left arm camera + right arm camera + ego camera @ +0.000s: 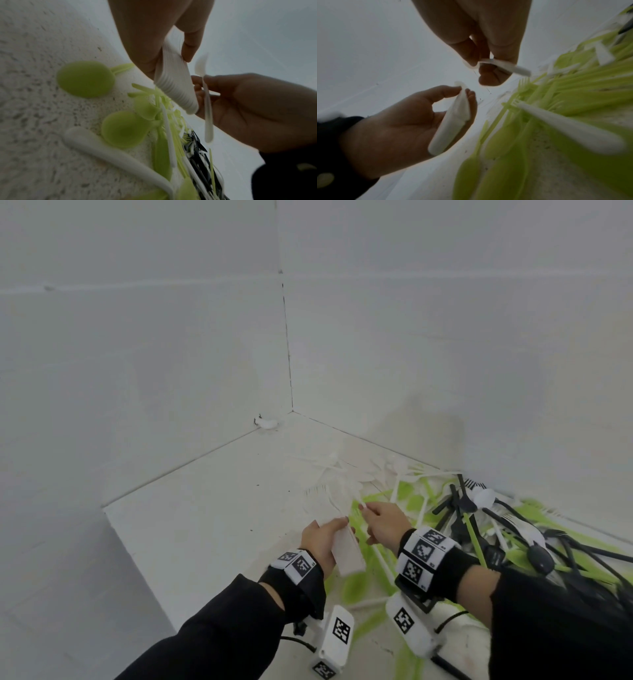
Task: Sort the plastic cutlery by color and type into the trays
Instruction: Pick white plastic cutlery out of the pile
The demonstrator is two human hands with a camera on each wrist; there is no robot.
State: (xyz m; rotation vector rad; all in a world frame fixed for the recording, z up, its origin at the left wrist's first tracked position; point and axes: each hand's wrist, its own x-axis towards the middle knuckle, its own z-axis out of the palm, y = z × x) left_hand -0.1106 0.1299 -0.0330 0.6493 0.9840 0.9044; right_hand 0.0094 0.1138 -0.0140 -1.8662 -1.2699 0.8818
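Note:
My left hand (322, 537) grips a thick stack of white cutlery handles (346, 553), seen fanned in the left wrist view (173, 81) and edge-on in the right wrist view (452, 125). My right hand (383, 522) pinches a single white spoon (206, 102) between thumb and fingers, just right of the stack; the same spoon (505, 66) shows in the right wrist view. Both hands hover over a mixed pile of green, white and black cutlery (479, 518) on the white table (205, 525).
Loose white forks and spoons (342, 477) lie beyond my hands near the wall corner. Green spoons (85, 79) and a white handle (109, 152) lie below my left hand. Black forks and spoons (534, 546) crowd the right. White walls close the table's back and right.

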